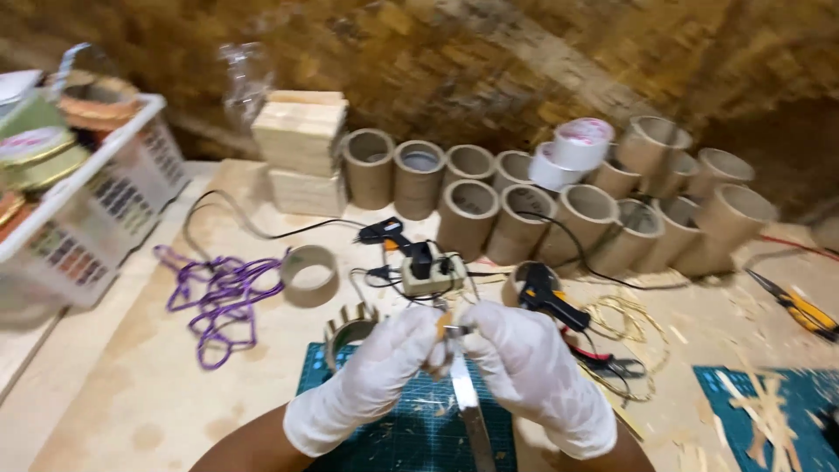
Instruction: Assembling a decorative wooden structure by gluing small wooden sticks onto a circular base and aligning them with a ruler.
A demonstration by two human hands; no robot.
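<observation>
Left hand [371, 376], white-gloved, is closed in a pinch on a small tan piece [443, 325], held between fingertips above the green cutting mat [411, 419]. Right hand [533, 371], also gloved, is closed around the top of a metal blade [468, 398], whose flat strip runs down toward the mat; the tip is met at the tan piece. What the piece is cannot be told. Judged: the cut is best made with the blade drawn away from the pinching fingertips, with light pressure and hands kept over the mat. Just beyond, a notched cardboard ring [348, 330] sits at the mat's corner. Black glue guns [546, 293], a power strip [433, 275] and purple cord [218, 297] are spread farther out. Cardboard tubes [516, 210] are stacked along the back wall.
</observation>
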